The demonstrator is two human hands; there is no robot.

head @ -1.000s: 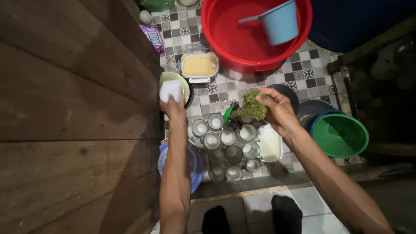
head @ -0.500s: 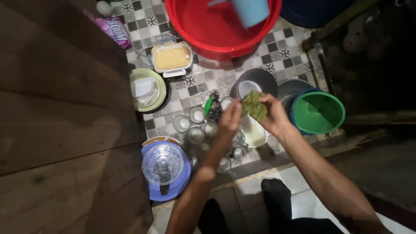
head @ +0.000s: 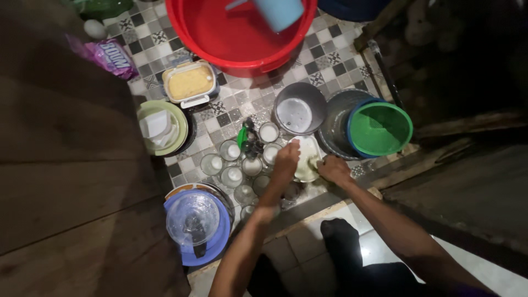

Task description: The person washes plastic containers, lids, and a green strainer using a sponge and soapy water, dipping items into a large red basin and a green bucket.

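Observation:
My left hand (head: 286,159) grips the near-left rim of a white oval dish (head: 306,147) that rests on the tiled floor. My right hand (head: 332,168) is closed at the dish's right edge, and only a sliver of the green scrubbing sponge (head: 314,162) shows under its fingers. Several clear drinking glasses (head: 229,149) stand just left of my left hand. A small green bottle (head: 242,137) stands among them.
Behind the dish are a metal pot (head: 300,114) and a green basket (head: 379,129) nested in a blue basin. Further back is a red tub (head: 220,38) with a blue scoop (head: 280,12). To the left are a yellow soap tub (head: 190,82), a green plate (head: 177,118), a blue bowl (head: 214,247) and a wooden wall (head: 60,181).
My left hand left the white cup on the green plate and came over to the dish. My right hand lowered the sponge onto the dish. The view shifted left.

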